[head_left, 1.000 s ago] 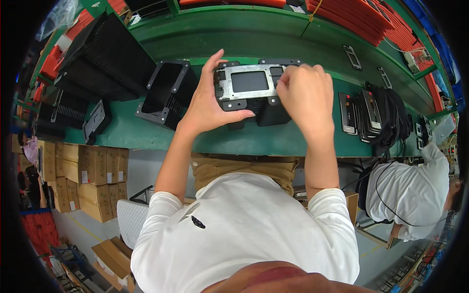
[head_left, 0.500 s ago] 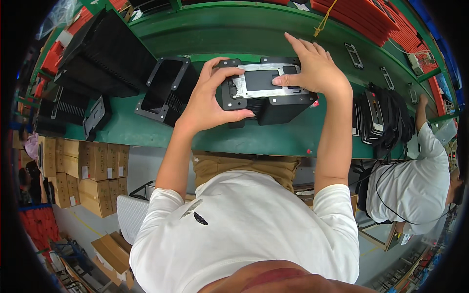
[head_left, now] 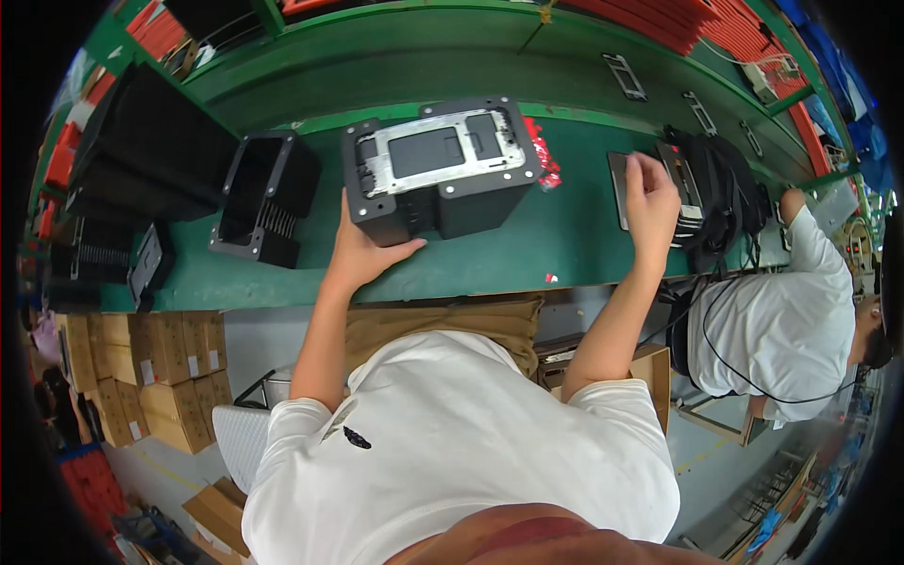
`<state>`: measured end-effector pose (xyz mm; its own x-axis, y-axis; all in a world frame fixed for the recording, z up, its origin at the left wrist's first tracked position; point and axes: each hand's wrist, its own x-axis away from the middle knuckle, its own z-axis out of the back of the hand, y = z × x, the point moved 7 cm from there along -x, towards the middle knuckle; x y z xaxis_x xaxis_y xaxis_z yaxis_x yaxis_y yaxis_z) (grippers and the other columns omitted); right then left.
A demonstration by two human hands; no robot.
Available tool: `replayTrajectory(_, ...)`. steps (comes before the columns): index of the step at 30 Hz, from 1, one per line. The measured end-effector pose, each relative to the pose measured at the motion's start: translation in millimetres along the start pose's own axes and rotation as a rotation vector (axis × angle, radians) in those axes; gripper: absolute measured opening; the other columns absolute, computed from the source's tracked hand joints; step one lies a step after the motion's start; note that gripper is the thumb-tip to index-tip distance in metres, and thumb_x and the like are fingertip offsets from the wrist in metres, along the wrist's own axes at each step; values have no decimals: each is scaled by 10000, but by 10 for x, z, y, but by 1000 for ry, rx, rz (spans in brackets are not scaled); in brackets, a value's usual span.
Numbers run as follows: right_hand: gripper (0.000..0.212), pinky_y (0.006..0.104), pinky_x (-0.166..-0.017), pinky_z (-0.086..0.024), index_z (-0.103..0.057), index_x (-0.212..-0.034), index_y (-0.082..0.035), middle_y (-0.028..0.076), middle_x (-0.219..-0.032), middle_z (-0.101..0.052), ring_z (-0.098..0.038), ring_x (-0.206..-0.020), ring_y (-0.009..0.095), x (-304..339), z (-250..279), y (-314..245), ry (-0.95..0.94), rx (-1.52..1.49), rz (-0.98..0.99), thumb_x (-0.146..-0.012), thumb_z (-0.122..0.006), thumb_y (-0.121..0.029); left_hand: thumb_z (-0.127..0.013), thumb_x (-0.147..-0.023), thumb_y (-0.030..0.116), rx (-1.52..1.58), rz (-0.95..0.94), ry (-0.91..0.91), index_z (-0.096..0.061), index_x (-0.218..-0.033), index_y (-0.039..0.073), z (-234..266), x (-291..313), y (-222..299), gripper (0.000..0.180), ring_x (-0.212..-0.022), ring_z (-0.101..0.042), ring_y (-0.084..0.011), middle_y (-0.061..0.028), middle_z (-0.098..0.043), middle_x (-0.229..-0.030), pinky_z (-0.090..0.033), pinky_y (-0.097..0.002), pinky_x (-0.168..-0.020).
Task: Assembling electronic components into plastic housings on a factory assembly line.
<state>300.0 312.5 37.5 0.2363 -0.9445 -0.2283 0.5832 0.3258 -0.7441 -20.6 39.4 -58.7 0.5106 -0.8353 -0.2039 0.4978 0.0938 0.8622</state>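
Observation:
A black box-shaped holder (head_left: 490, 212) stands on the green bench before me, with screwed corner plates and a slotted middle. On its top lies a silver metal frame (head_left: 377, 176) around dark rectangular panels. My left hand (head_left: 363, 250) grips the holder's lower left end, thumb along the near side and the other fingers mostly hidden. To the right, my right hand (head_left: 652, 202) is raised by a stack of flat silver and dark plates (head_left: 690, 224). Its fingers are curled together; whether anything sits between them is hidden. One flat grey plate (head_left: 619, 188) shows just left of that hand.
A second black holder (head_left: 254, 202) and a tall black stack (head_left: 141, 151) stand left. Red-and-white scraps (head_left: 544, 160) lie behind my holder. Black bags (head_left: 725, 179) rest beyond the plates. A co-worker in white (head_left: 772, 330) sits at right; cartons (head_left: 141, 348) are stacked lower left.
My right hand has left the silver frame and moved right to the plate stack, its fingers now curled. My left hand has shifted its hold lower on the holder. The view has turned slightly.

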Motion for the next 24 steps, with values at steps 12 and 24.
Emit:
replayTrajectory(12,370,431,-749,-544,-661,-1249,-36,150,-984,-724,-692,-827,335,42,-435,833,117,872,360,-922,-700,-206,-915,-738,157,-65,98,-78,-463,-1399,-4,45,-318,35,817,-1225,-578,-250,-170,-562,-1338,-477,-372,-1044)
replayTrajectory(24,232,357,-804,-578,-686,-1136,49,189,-1041,-731,-704,-888,282,1644,-182,-1062,20,-551,993,-910,-632,54,-686,-960,286,662,-489,-38,-368,-1491,86,-559,332,1424,651,-1143,-587,-351,-197,-524,-1296,-477,-474,-1050)
